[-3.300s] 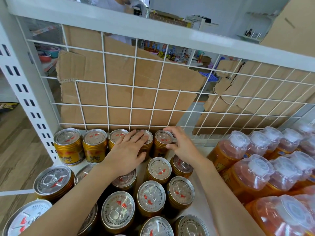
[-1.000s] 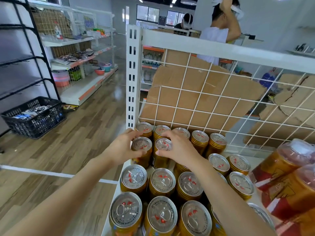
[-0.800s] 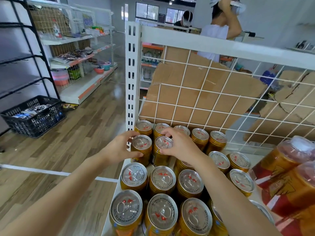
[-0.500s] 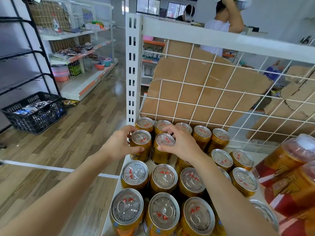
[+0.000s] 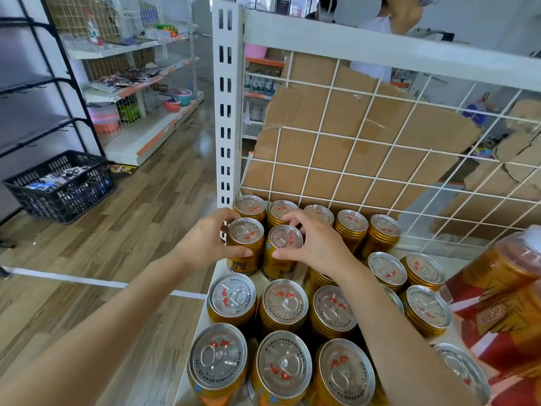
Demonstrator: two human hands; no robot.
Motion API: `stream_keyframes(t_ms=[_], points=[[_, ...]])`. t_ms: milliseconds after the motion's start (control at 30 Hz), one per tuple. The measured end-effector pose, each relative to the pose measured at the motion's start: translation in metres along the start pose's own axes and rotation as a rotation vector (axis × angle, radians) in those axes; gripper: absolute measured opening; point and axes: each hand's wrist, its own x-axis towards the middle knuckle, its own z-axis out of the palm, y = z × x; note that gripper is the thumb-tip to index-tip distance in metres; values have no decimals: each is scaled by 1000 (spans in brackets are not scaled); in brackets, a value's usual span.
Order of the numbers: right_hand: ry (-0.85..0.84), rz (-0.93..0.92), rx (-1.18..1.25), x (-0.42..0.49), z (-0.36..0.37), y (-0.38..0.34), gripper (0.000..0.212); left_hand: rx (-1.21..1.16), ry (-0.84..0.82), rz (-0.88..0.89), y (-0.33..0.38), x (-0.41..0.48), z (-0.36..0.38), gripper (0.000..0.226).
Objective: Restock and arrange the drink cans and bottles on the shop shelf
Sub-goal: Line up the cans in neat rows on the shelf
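Several gold Red Bull cans with silver tops stand in rows on the white shelf [image 5: 292, 273]. My left hand [image 5: 202, 244] grips one gold can [image 5: 245, 244] in the second row from the back, at the shelf's left edge. My right hand [image 5: 319, 247] grips the can [image 5: 282, 250] right beside it, thumb in front and fingers curled over its far rim. The two cans stand upright and nearly touch. A back row of cans [image 5: 351, 225] lines the wire grid. Bottles of orange drink [image 5: 497, 282] crowd the right side.
A white wire grid [image 5: 366, 159] with cardboard behind it closes the shelf's back, and a slotted white post [image 5: 227, 112] stands at its left corner. Left of the shelf lies wooden floor with a black crate [image 5: 63, 186] and another shelving unit [image 5: 140, 83]. A person [image 5: 389, 22] stands behind.
Earlier my hands were at the back row of cans. Over the last second they have stayed on the two second-row cans, shifting them slightly back and together; the view has tilted.
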Motion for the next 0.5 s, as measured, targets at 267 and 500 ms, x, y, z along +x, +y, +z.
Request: stream_keyframes(t_ms=[267,500], points=[[-38,-17,71,-2,-1,3,57,-36,3,79,2,-4,-1,58],[31,14,5,-1,4,3,61,-21,38,73,4,-4,3,60]])
